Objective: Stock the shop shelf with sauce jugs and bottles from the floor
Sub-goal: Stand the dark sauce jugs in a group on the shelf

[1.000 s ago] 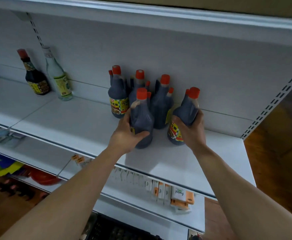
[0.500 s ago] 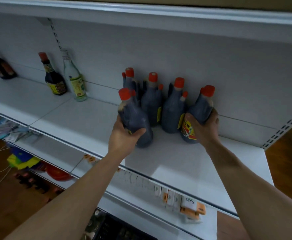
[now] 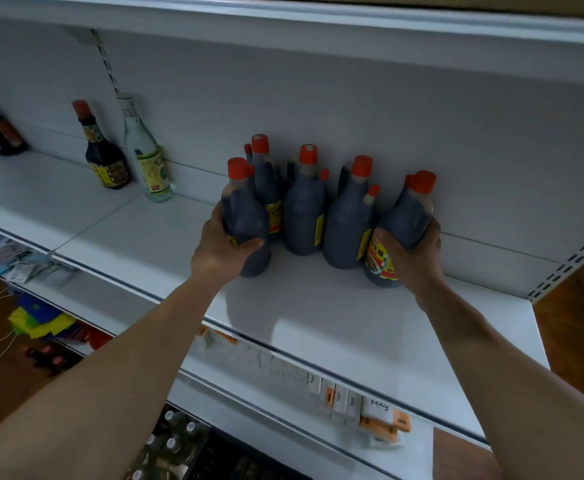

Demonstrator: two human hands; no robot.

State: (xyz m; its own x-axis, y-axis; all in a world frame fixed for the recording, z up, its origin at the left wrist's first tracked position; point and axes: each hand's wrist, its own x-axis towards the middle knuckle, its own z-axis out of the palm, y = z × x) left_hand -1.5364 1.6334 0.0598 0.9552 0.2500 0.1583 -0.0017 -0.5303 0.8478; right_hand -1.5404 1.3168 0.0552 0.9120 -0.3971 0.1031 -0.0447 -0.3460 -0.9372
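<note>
Jugs of dark sauce with red caps stand in a cluster on the white shelf (image 3: 318, 306), against its back wall; take the middle jug (image 3: 304, 213) as the landmark. There is only the head view.

Left of the middle jug and a little forward of it, the left hand (image 3: 221, 247) wraps the belly of the left jug (image 3: 244, 220), thumb across the front and fingers round the far side, so this grip is clamped on it. The jug looks upright with its base on or just above the shelf; which of the two cannot be told. Behind it stands another jug (image 3: 266, 181), just beside the middle one.

Right of the middle jug stands a fourth jug (image 3: 349, 220), and beyond that the right hand (image 3: 412, 254) cups the right jug (image 3: 401, 226) from below and behind, that grip also clamped shut on it. This jug leans toward the wall, label facing out, probably because it is being walked into line with the row.

Holding low on the bellies likely keeps heavy jugs steady while they are nudged close together, saving shelf room.

Far left of the middle jug, well apart, stand a dark bottle (image 3: 105, 157) and a clear bottle (image 3: 147, 157), touching or nearly so.

Both jugs seem near their final spots; setting them down flat remains.
</note>
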